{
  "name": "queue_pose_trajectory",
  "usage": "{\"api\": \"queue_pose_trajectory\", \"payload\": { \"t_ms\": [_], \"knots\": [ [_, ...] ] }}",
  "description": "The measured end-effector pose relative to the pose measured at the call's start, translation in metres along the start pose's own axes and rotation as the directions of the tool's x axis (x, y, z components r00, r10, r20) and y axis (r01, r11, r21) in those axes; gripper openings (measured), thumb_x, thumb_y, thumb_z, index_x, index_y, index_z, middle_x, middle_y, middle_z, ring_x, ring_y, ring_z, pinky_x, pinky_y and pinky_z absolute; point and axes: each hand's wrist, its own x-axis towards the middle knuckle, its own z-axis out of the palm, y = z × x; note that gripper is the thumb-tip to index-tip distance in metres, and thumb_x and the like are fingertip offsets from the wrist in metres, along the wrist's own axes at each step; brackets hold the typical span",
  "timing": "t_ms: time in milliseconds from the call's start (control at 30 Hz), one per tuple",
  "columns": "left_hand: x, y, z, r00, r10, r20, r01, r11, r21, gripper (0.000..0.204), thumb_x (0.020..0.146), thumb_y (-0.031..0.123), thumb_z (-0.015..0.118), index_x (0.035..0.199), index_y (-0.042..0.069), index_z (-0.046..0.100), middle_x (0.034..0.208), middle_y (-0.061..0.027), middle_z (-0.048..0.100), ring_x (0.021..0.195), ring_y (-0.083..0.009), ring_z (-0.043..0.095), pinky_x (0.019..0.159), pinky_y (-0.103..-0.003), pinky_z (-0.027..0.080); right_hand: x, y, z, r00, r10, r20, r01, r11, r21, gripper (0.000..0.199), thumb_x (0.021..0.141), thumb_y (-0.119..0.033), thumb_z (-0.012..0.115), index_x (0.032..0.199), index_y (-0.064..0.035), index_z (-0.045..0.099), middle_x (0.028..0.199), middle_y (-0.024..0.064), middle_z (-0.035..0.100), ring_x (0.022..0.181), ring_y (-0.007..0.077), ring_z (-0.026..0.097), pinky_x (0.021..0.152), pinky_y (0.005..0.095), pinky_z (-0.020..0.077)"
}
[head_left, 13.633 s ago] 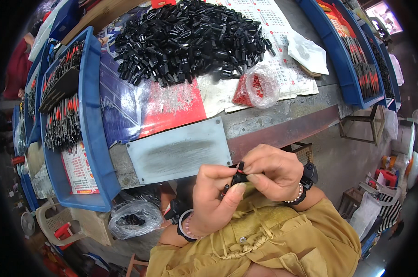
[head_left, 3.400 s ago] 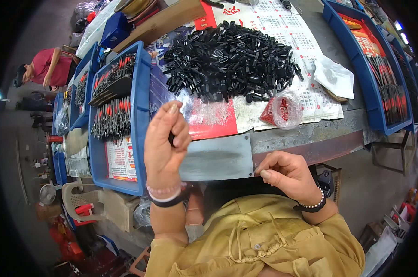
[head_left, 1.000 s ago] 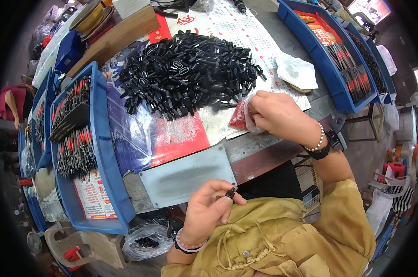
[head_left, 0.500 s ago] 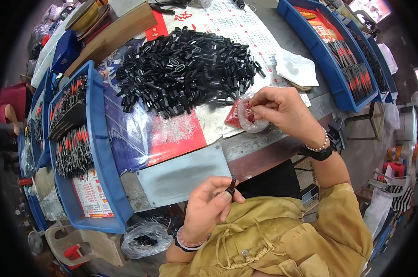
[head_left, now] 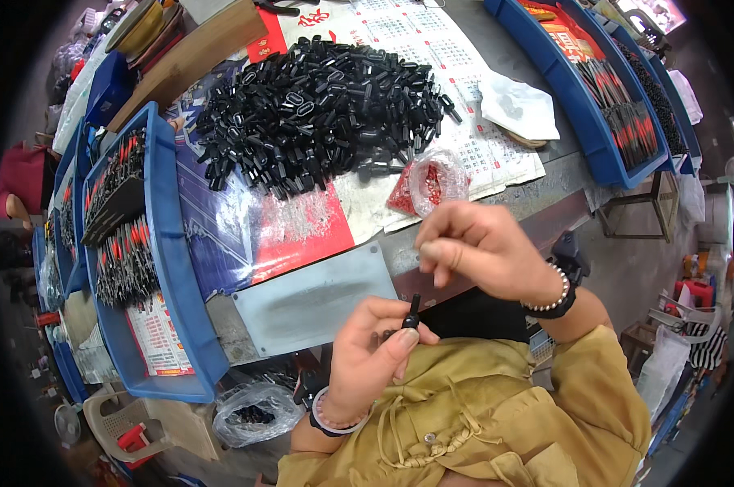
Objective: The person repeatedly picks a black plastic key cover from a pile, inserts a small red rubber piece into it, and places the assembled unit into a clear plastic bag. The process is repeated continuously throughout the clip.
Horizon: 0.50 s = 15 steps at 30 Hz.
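My left hand (head_left: 372,351) pinches a small black plastic part (head_left: 413,315) between thumb and fingers, its narrow stem pointing up. More dark pieces seem tucked in the curled fingers. Just above and to the right, my right hand (head_left: 488,250) hangs with thumb and forefinger pressed together; whatever is in the pinch is too small to make out. Beyond it a clear plastic bag (head_left: 456,172) lies open on the table, holding tiny red pieces (head_left: 433,185). A big heap of black plastic parts (head_left: 318,114) covers the middle of the table.
A grey metal plate (head_left: 314,300) lies at the table's near edge. Blue trays with black-and-red parts stand left (head_left: 190,268) and right (head_left: 582,97). A white cloth (head_left: 519,105) rests at the right. A plastic bag (head_left: 257,414) hangs below the edge. Another person's arm (head_left: 16,209) shows far left.
My right hand has come out of the bag of red pieces and moved down toward my left hand. The black part in my left hand now stands more upright.
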Motion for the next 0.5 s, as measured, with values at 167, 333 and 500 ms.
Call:
{"api": "queue_pose_trajectory", "payload": {
  "t_ms": [167,333,500],
  "knots": [
    [-0.002,0.0,0.002,0.998,0.041,-0.048,-0.037,0.996,0.076,0.019,0.09,0.007,0.059,0.103,-0.001,0.048,0.081,-0.0179,0.066,0.048,-0.0042,0.045,0.045,-0.016,0.036,-0.009,0.008,0.017,0.972,0.206,0.109,-0.228,0.94,0.255,0.016,0.092,-0.015,0.06,0.096,0.0003,0.06,0.079,0.0025,0.061,0.062,0.0055,0.054,0.056,0.0198,0.0446],
    [-0.004,-0.001,0.0,0.994,0.091,-0.055,-0.084,0.988,0.126,0.02,0.09,0.009,0.059,0.103,-0.001,0.047,0.077,-0.0152,0.065,0.049,-0.0038,0.045,0.045,-0.016,0.037,-0.014,0.012,0.018,0.957,0.247,0.152,-0.288,0.881,0.376,0.015,0.091,-0.013,0.061,0.096,0.0005,0.061,0.081,0.0034,0.062,0.064,0.0061,0.055,0.057,0.02,0.0448],
    [-0.007,-0.003,0.0,0.991,0.129,-0.044,-0.123,0.985,0.122,0.02,0.09,0.009,0.06,0.1,-0.001,0.046,0.075,-0.0135,0.064,0.048,-0.0035,0.045,0.045,-0.017,0.037,-0.022,0.017,0.028,0.996,0.069,0.051,-0.079,0.966,0.245,0.01,0.089,-0.006,0.062,0.096,0.0014,0.062,0.082,0.0039,0.062,0.067,0.0072,0.058,0.059,0.0203,0.0463]
  ]
}}
